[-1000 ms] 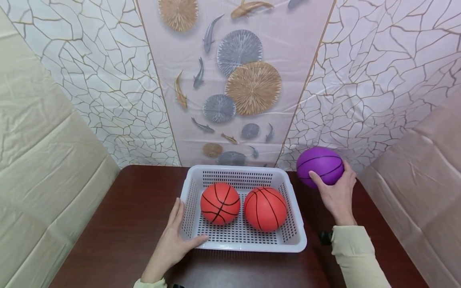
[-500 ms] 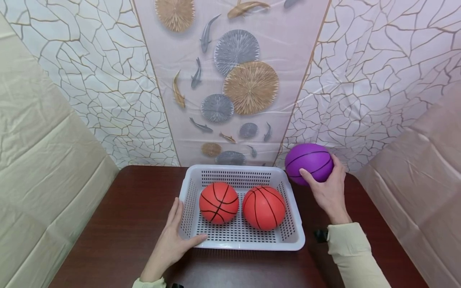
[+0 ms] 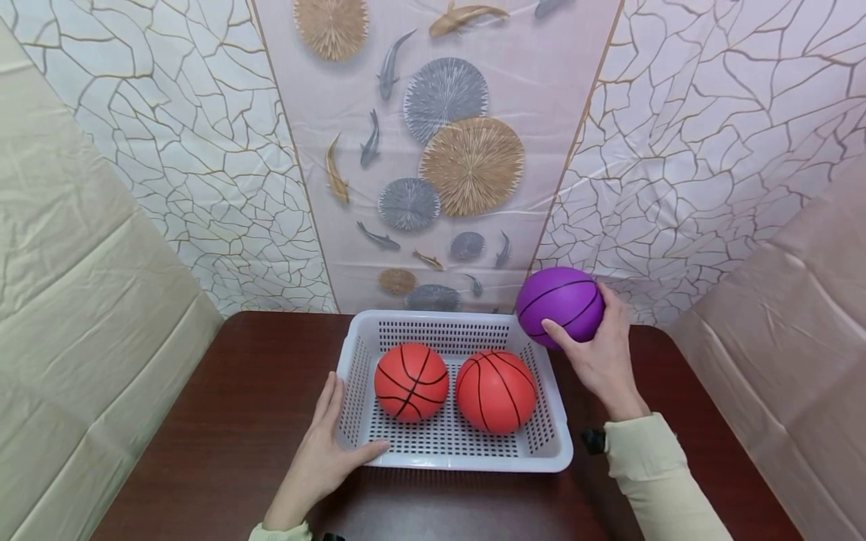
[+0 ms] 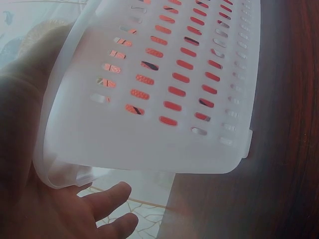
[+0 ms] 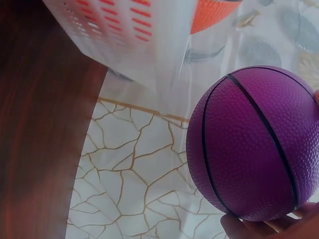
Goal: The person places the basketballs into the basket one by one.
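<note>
In the head view my right hand (image 3: 598,361) grips a purple basketball (image 3: 560,306) from its right side, thumb on the near face. The ball is held up, overlapping the far right corner of the white plastic basket (image 3: 467,462). Right fingers (image 5: 249,226) show under the purple ball in the right wrist view. Two orange-red basketballs sit inside the basket: a left one (image 3: 411,383) and a right one (image 3: 496,391). My left hand (image 3: 321,458) rests at the basket's near left corner, straight fingers along its left side, thumb on the front rim.
The basket stands on a dark brown wooden table (image 3: 223,421). A patterned cloth (image 3: 467,150) with fish and round motifs hangs behind it. Beige padded panels (image 3: 81,315) flank both sides.
My right hand has carried the purple basketball leftward, from right of the basket to its far right corner. The left hand, basket and two orange-red balls have stayed put.
</note>
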`<state>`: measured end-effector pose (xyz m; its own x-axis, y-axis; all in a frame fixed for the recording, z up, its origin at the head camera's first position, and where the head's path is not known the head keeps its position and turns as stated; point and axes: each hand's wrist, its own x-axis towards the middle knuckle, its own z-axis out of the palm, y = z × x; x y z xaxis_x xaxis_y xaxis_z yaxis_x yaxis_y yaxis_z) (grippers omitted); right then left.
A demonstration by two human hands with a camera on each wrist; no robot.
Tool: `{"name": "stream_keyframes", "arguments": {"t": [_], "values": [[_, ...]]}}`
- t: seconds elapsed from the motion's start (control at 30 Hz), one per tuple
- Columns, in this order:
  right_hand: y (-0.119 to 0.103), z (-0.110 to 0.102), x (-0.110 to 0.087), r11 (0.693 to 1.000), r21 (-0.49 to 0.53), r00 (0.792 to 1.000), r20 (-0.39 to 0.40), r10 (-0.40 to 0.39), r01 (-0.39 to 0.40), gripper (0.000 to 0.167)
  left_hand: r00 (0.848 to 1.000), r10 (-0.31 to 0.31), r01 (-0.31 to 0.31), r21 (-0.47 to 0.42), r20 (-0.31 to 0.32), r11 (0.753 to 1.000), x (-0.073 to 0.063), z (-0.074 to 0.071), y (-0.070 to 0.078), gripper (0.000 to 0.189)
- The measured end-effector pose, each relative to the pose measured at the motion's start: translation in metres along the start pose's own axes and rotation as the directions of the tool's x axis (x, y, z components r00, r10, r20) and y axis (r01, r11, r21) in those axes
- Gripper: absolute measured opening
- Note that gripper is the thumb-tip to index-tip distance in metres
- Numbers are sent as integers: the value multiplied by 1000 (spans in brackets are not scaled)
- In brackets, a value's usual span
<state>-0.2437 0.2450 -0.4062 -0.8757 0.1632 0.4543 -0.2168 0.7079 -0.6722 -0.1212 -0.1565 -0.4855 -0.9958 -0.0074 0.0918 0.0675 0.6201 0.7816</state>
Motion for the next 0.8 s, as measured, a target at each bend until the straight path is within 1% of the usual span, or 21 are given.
{"name": "stream_keyframes", "arguments": {"t": [0.2,0.47,0.63,0.7,0.8], "values": [[-4,6,0,999,3,999,11,-49,48,99,1000,6,-6,0,-4,1000,0,0,-1,123],[-8,14,-3,999,10,996,69,-53,52,100,1000,17,-17,-8,-3,1000,0,0,-1,123],[-10,18,-5,998,4,993,94,-67,67,99,1000,-2,2,-6,-6,1000,0,0,-2,124],[-11,19,-6,998,9,992,112,-63,63,99,1000,-11,11,-7,-5,1000,1,0,-2,125],[-11,20,-5,997,10,984,162,-72,71,100,1000,-14,14,-9,-5,1000,1,0,-1,126]]}}
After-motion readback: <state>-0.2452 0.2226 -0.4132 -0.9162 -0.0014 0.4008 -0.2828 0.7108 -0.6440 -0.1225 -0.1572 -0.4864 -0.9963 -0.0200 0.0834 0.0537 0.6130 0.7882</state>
